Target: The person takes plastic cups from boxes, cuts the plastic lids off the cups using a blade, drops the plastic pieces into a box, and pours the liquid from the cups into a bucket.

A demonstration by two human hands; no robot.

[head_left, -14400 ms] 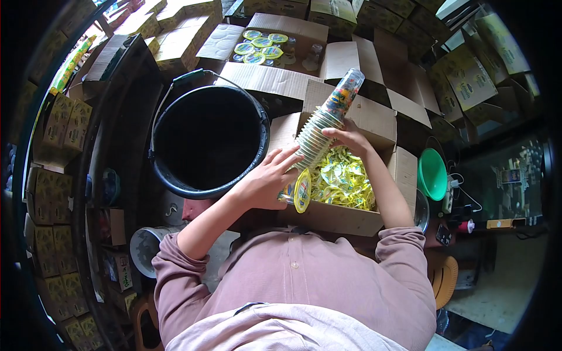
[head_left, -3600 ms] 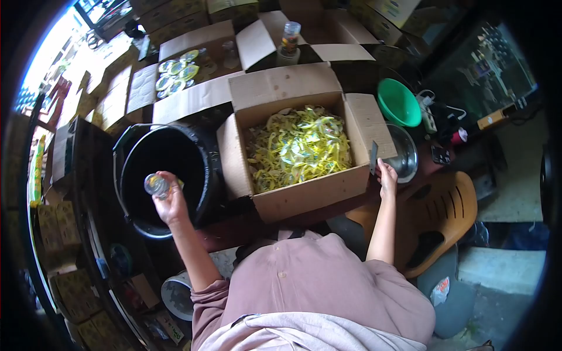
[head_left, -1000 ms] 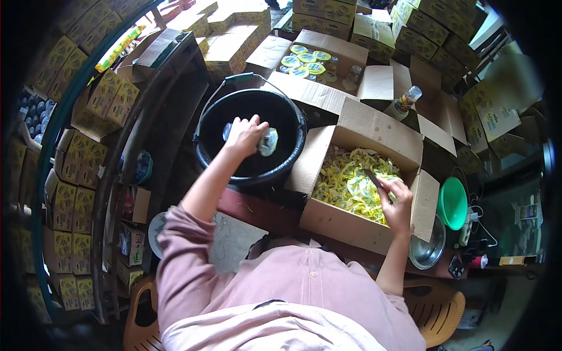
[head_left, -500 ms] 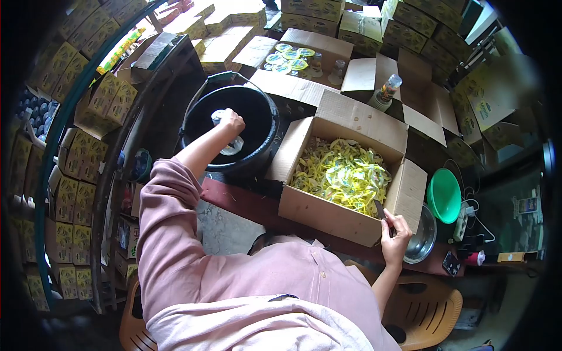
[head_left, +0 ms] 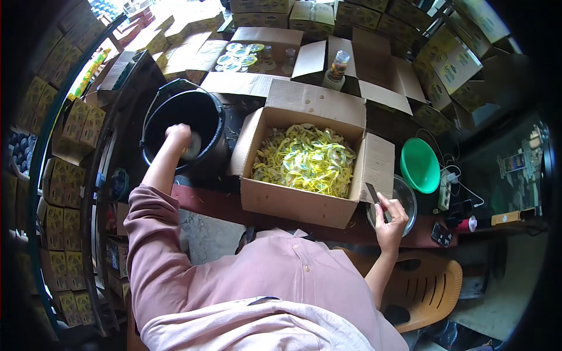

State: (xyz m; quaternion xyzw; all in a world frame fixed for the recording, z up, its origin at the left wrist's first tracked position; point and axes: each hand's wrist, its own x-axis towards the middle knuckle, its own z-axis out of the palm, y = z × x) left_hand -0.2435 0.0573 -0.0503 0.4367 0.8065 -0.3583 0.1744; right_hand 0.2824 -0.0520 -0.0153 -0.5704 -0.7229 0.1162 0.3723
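My left hand [head_left: 179, 137] is closed inside the mouth of the black bucket [head_left: 219, 126], round a pale cup [head_left: 192, 146] that is partly hidden and blurred. In my right hand [head_left: 390, 217] is a thin dark blade [head_left: 372, 193], held upright between thumb and fingers at the right front corner of the open cardboard box [head_left: 295, 202]. Yellow and clear shredded strips [head_left: 304, 161] fill much of that box. A stack of cups [head_left: 336, 70] stands behind its back flap.
A green bowl [head_left: 420, 165] and a glass bowl [head_left: 405, 202] lie right of the box. Further back, an open carton [head_left: 275, 36] holds lidded cups [head_left: 239, 57]. An orange chair [head_left: 430, 286] stands at the lower right; stacked cartons [head_left: 64, 205] line the left.
The view has shifted. My left hand remains over the bucket with the cup, now lower inside the mouth. My right hand has moved from above the strips to the box's right corner, still holding the blade.
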